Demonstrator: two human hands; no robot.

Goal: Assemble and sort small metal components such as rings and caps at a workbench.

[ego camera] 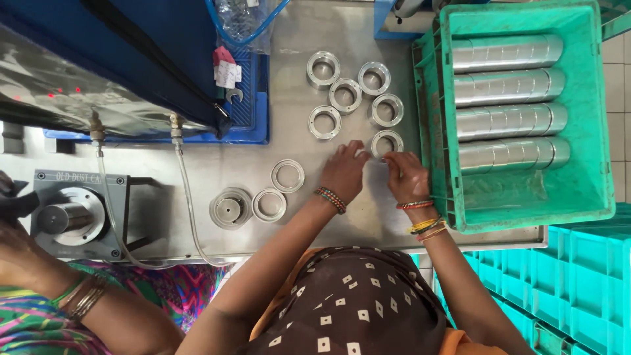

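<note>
Both hands at one metal ring (386,142) lying flat on the steel table (289,158), just left of the green crate (526,204). Left hand (344,172) palm down, fingers bent, tips at the ring's left edge. Right hand (406,174) with fingertips pinched at the ring's lower rim; firmness of grip not discernible. Beaded bracelet (330,198) on the left wrist, coloured bangles (424,223) on the right.

Beyond the held ring, five more rings (348,95) loosely clustered on the table, nothing between them and the hands. Nearer left, two thin flat rings (288,175) apart from the cluster, beside a round stepped metal part (231,208). Inside the crate, four rows of stacked rings (509,104) lying on their sides like rolls. Crate wall close against the right wrist.

Far left, a grey fixture with a steel cylinder (69,217), clear hoses (187,204) trailing over the table edge. Blue tray (246,118) and dark machine cover (98,59) behind. Another person's arm with bangles (82,299) at lower left. More teal crates (578,289) stacked at lower right, tiled floor (618,79) at the right edge.
</note>
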